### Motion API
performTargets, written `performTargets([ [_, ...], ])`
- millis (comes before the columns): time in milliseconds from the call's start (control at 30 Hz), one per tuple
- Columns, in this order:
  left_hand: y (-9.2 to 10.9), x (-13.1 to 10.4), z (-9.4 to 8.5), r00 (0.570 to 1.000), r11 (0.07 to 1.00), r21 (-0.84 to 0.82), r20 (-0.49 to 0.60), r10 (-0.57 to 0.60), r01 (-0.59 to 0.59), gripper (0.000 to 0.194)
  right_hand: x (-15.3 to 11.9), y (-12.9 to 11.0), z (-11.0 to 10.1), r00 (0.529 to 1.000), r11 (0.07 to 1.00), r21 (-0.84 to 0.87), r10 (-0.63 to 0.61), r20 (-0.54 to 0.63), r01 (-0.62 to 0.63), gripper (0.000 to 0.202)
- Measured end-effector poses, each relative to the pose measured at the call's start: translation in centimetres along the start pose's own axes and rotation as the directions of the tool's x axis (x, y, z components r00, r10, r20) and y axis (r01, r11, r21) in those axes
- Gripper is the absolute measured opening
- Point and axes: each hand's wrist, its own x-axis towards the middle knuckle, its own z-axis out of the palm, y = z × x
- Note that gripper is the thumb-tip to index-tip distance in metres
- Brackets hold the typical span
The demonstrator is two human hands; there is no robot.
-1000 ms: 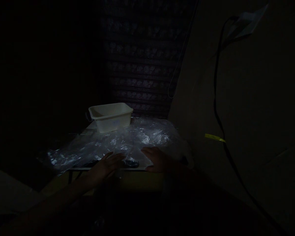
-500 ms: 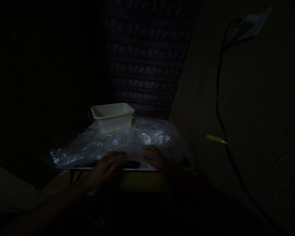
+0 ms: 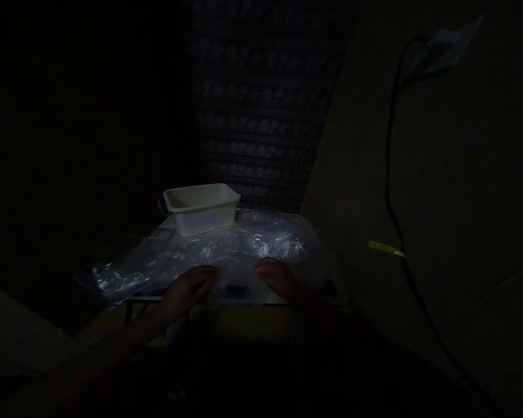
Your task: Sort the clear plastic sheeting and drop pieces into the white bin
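A table (image 3: 278,299) carries clear plastic (image 3: 239,248) and a pale tub (image 3: 207,219).

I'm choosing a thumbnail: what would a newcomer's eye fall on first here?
Likely the pale tub, bright against gloom at the far left of the table. Next come glints on the clear plastic just beyond the left hand and right hand. At right, a yellow tag marks the dark cable.
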Motion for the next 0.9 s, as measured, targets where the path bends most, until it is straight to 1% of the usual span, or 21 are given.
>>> performTargets([
  [67,-0.1,-0.1,0.1,1.000,0.999,-0.027,-0.005,-0.021,0.021,0.024,-0.1,0.1,0.0,1.000,0.999,0.039,0.009,0.021,-0.010,0.014],
  [200,0.0,-0.3,-0.1,0.997,0.993,-0.093,0.012,-0.078,0.078,0.023,-0.3,0.4,0.1,0.999,0.993,0.104,0.053,0.003,-0.053,0.014],
  [300,0.5,-0.2,-0.2,0.987,0.975,-0.151,0.011,-0.163,0.163,0.024,-0.4,0.3,0.3,0.995,0.984,0.147,0.098,0.008,-0.098,0.014],
  [400,1.1,0.1,-0.1,0.967,0.941,-0.227,0.017,-0.252,0.250,0.023,-0.4,0.1,0.2,0.984,0.969,0.173,0.178,0.016,-0.178,0.016],
  [533,1.4,0.7,0.3,0.935,0.875,-0.344,0.027,-0.354,0.341,0.021,-0.2,-0.1,0.2,0.949,0.929,0.195,0.313,0.036,-0.314,0.019],
  [600,1.4,1.0,0.3,0.905,0.829,-0.392,0.021,-0.425,0.398,0.020,0.0,-0.2,0.2,0.929,0.905,0.213,0.368,0.043,-0.368,0.019],
  [667,1.6,1.3,0.3,0.878,0.790,-0.435,0.000,-0.479,0.431,0.018,0.3,-0.5,0.2,0.900,0.868,0.244,0.434,0.048,-0.432,0.017],
  [733,1.8,1.7,0.4,0.850,0.739,-0.495,-0.003,-0.527,0.456,0.017,0.6,-0.8,0.2,0.854,0.808,0.294,0.516,0.065,-0.510,0.016],
  [767,1.9,1.8,0.4,0.831,0.700,-0.527,0.022,-0.556,0.482,0.016,0.8,-1.0,0.2,0.827,0.773,0.315,0.557,0.079,-0.551,0.016],
  [800,2.0,2.0,0.5,0.805,0.653,-0.551,0.060,-0.590,0.520,0.016,1.0,-1.2,0.2,0.798,0.739,0.328,0.595,0.094,-0.589,0.015],
  [833,2.1,2.1,0.6,0.769,0.599,-0.565,0.106,-0.630,0.568,0.016,1.2,-1.4,0.2,0.775,0.710,0.336,0.623,0.111,-0.619,0.015],
  [900,2.2,2.3,0.8,0.694,0.505,-0.565,0.176,-0.698,0.652,0.015,1.5,-1.6,0.3,0.750,0.680,0.344,0.647,0.134,-0.648,0.014],
])
